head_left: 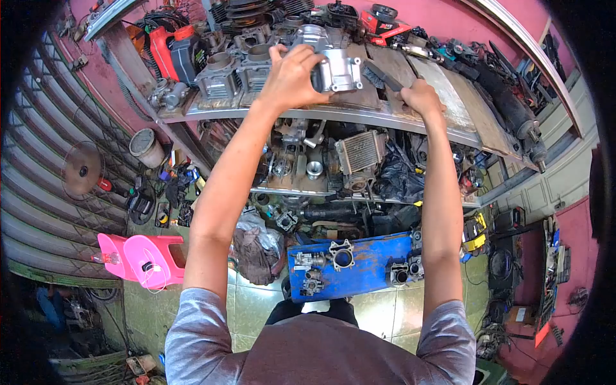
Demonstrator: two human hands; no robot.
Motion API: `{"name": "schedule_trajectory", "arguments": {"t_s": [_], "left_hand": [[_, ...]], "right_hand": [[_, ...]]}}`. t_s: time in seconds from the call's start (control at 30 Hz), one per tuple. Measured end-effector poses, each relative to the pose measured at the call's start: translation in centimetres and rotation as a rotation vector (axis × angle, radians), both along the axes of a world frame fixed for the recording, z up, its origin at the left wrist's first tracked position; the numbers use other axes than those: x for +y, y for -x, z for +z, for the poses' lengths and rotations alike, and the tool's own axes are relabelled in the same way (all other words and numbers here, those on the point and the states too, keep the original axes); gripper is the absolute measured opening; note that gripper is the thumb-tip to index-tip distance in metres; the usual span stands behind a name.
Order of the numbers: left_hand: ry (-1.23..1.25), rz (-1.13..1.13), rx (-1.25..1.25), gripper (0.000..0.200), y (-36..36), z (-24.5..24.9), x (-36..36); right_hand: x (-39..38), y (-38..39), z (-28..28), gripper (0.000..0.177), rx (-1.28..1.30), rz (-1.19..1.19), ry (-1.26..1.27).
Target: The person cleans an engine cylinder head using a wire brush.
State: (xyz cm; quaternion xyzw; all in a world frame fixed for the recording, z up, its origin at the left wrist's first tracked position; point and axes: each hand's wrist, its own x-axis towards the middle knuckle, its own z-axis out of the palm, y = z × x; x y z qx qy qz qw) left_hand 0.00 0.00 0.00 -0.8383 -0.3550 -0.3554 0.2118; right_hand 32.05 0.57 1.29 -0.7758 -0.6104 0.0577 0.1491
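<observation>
My left hand (292, 77) is closed around a shiny silver engine part (341, 69), held up over the upper shelf. Fingers cover its left side, so its exact kind cannot be told. In my right hand (423, 99) is the handle of a brush (378, 74) with dark bristles, pointing left. A small gap separates the brush head from the metal part. Just left of my left hand, engine cylinders (219, 77) stand on the shelf, several of them in grey metal.
The metal-edged shelf (443, 96) crosses in front of me, with a radiator (360, 153) on the level below. Near my legs, a blue bench (359, 273) bears a cylinder (342, 255) and other parts. Pink stools (151, 260) stand left.
</observation>
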Motion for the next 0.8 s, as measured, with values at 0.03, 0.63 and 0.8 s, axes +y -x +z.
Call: {"name": "schedule_trajectory", "arguments": {"t_s": [0.03,0.63,0.8], "left_hand": [[-0.018,0.017,-0.066,0.072,0.3,-0.2,0.3],[0.168,0.112,-0.344,0.085,1.2,-0.4,3.6],[0.234,0.025,-0.373,0.085,1.1,0.2,3.6]], "right_hand": [[0.0,-0.6,-0.6,0.038,0.044,-0.022,-0.051],[-10.6,11.5,-1.6,0.041,-0.056,0.176,-0.667],[-10.4,11.3,-0.9,0.043,-0.033,0.304,-0.755]]}}
